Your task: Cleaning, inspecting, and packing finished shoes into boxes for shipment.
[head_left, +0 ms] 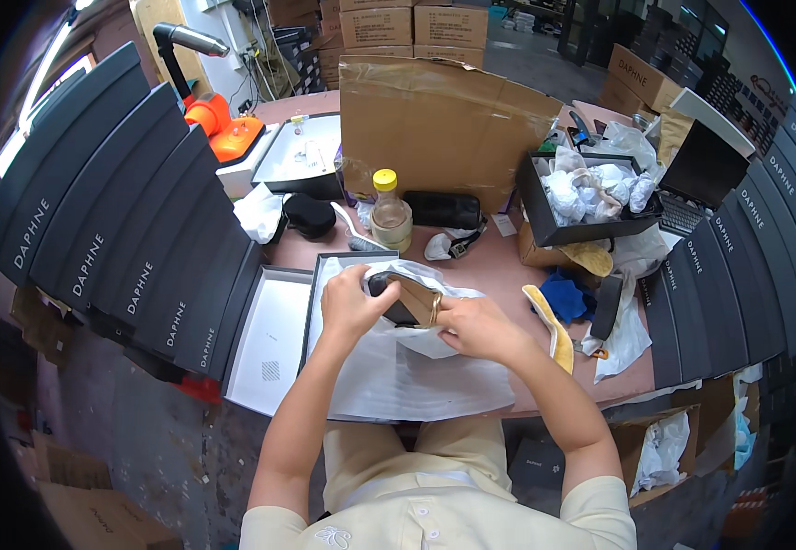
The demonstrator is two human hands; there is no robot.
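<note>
A dark shoe (411,298) with a tan inside and a gold-coloured trim is held above the opened shoebox (309,321). My left hand (354,301) grips its dark left end, thumb on the rim. With its fingers closed, my right hand (476,325) holds the other end by the gold trim; the fingertips there are partly hidden. White tissue paper (416,380) lies under and around the shoe, spreading over the box toward my lap. The box lid (274,339), with its white inside upward, lies to the left of the tissue.
Tall stacks of dark shoeboxes stand left (114,220) and right (691,293). Behind my hands are a yellow-capped bottle (390,220), a white brush (354,229) and a cardboard panel (444,128). A yellow cloth (552,330) and a box of crumpled paper (590,188) sit to the right.
</note>
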